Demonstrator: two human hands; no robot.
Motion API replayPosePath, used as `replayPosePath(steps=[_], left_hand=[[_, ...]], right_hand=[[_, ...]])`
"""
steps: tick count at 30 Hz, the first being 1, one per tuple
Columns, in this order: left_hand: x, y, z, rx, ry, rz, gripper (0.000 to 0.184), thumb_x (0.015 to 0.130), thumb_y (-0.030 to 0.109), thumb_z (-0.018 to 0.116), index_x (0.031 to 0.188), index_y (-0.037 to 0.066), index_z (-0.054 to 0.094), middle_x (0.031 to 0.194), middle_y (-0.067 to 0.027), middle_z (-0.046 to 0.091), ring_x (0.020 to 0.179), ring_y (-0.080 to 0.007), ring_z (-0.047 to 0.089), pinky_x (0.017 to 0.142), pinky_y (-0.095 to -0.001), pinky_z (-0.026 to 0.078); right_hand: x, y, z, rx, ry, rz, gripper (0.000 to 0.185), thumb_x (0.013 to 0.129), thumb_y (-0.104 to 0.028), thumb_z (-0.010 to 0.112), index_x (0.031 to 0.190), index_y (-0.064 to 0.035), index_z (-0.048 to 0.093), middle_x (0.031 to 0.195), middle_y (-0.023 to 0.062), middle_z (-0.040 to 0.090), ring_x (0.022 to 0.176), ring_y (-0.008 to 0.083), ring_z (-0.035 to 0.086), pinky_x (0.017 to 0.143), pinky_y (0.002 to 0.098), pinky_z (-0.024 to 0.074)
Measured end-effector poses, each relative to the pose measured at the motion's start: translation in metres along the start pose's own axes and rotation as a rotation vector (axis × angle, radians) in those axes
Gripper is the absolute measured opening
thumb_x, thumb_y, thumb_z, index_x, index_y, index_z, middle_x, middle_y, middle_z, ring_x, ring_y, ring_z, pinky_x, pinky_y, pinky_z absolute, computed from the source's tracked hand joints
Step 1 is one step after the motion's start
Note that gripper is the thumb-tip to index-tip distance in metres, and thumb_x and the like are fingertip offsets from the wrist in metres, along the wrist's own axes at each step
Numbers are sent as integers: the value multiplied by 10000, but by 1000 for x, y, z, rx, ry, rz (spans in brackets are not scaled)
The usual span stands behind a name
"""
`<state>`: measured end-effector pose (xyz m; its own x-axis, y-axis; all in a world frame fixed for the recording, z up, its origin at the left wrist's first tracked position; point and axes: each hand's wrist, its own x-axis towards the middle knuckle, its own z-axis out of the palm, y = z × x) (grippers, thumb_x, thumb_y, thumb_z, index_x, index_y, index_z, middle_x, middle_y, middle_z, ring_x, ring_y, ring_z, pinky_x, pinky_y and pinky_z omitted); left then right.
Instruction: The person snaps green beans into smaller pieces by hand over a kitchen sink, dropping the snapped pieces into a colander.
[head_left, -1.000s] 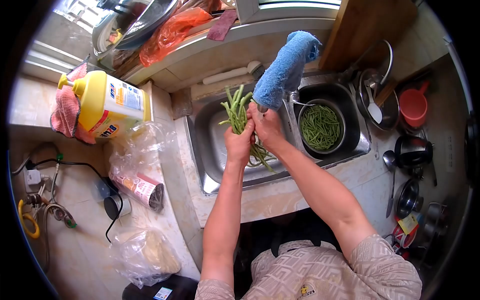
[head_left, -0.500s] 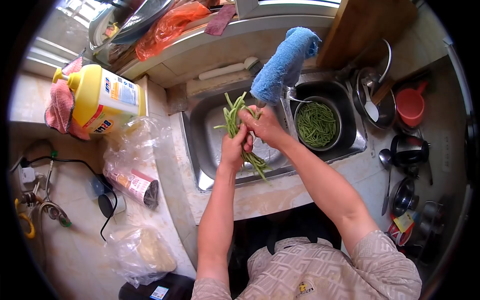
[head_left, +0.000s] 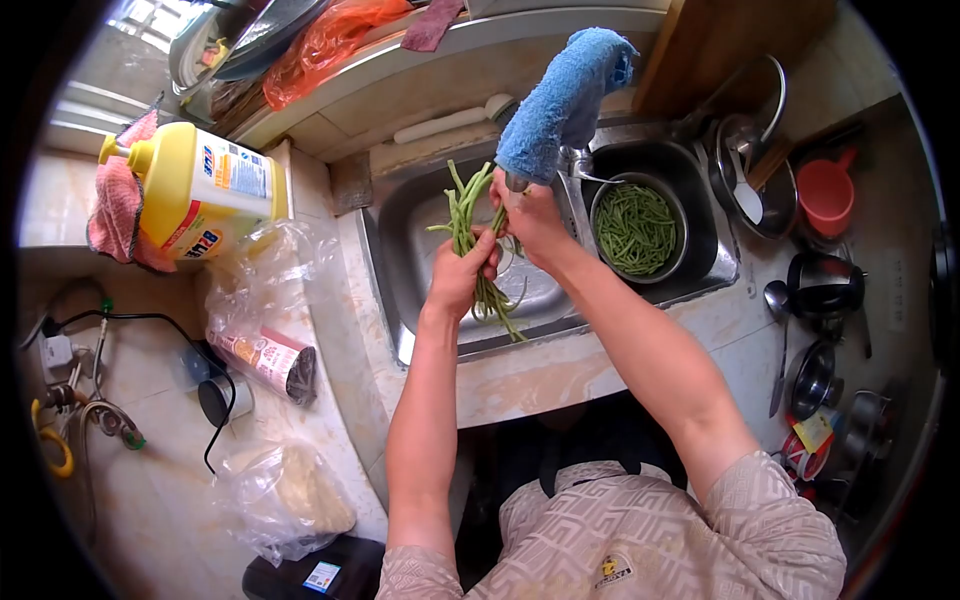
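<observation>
A bunch of long green beans [head_left: 464, 215] is gripped in my left hand [head_left: 462, 272], its fingers wrapped round the stalks over the left basin of the sink [head_left: 408, 310]. Bean tips stick out above the fist and hang below it. My right hand [head_left: 535, 225] is closed at the bunch's right edge, just under the tap spout [head_left: 516, 183]; its fingertips are partly hidden. A blue cloth [head_left: 560, 105] covers the tap. Cut green beans [head_left: 635, 230] fill a metal pot [head_left: 683, 245] in the right basin.
On the left counter are a yellow detergent jug [head_left: 175, 185], a printed packet [head_left: 265, 362] and a clear plastic bag [head_left: 285, 490]. At the right stand a pan [head_left: 780, 205], a red dipper [head_left: 826, 200] and a ladle [head_left: 778, 340]. A cutting board [head_left: 735, 55] leans behind the sink.
My right hand has moved up and slightly away from my left hand, opening a gap between them. The left hand, with the beans, has shifted slightly up and left.
</observation>
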<state>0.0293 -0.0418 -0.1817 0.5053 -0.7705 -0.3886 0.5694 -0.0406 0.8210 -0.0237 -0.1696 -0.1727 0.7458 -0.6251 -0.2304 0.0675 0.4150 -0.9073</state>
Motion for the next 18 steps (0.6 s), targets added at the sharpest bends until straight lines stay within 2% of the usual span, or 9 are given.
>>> replayPosePath(steps=[2,5,6,9,12,13,15,17,18], left_hand=[[-4,1,-5,4,-30,-4,214,927,234,596,930,20,603,669,-8,528,552,-90,475,509,-217,389],[-7,-4,-29,-49,-51,16,221,926,243,599,911,22,589,667,-14,522,556,-97,477,517,-225,394],[-8,-7,-35,-30,-16,40,220,929,242,595,906,24,578,663,-20,522,556,-97,475,519,-226,397],[-9,-18,-64,23,70,-31,216,933,241,590,915,26,576,659,-23,521,546,-97,464,519,-223,397],[-11,-20,-76,35,163,-27,245,931,265,592,968,24,574,644,-13,505,531,-98,458,519,-232,396],[-10,-19,-75,54,192,-28,261,932,277,590,990,24,567,644,-10,499,531,-101,459,524,-238,397],[-3,-20,-55,92,240,30,196,910,212,615,971,26,611,629,16,506,521,-70,452,480,-225,369],[2,-13,-27,216,224,90,164,895,186,621,967,39,612,641,23,511,529,-63,450,478,-225,361],[9,-16,-20,284,199,101,122,861,144,640,937,56,607,674,25,525,551,-53,458,476,-228,361]], right_hand=[[4,7,2,-30,17,-135,171,954,-221,507,857,-86,549,724,-19,483,637,70,463,549,241,411],[-3,4,11,207,-63,-178,187,953,-236,513,819,-106,508,703,-17,454,677,90,469,589,257,427],[-13,-9,22,398,-4,-60,199,950,-228,515,784,-126,476,656,-37,408,613,100,451,544,268,413],[-11,-23,-4,661,73,117,207,945,-230,521,777,-120,473,617,-59,375,542,96,415,498,267,382],[-1,-42,-36,535,-44,11,238,921,-234,569,733,-118,479,610,-65,420,517,71,408,470,259,348],[-4,-40,-30,238,-34,19,221,895,-235,602,733,-116,509,622,-45,463,539,84,449,483,261,361],[-20,-27,-10,-360,-3,32,194,844,-238,666,734,-111,569,647,-6,548,582,111,530,510,265,388],[-21,1,3,-348,-116,-173,188,796,-227,697,777,-51,634,726,57,623,641,156,584,572,296,434],[-20,5,7,-475,-169,-211,188,792,-213,685,832,-35,644,735,82,630,664,195,602,610,319,453]])
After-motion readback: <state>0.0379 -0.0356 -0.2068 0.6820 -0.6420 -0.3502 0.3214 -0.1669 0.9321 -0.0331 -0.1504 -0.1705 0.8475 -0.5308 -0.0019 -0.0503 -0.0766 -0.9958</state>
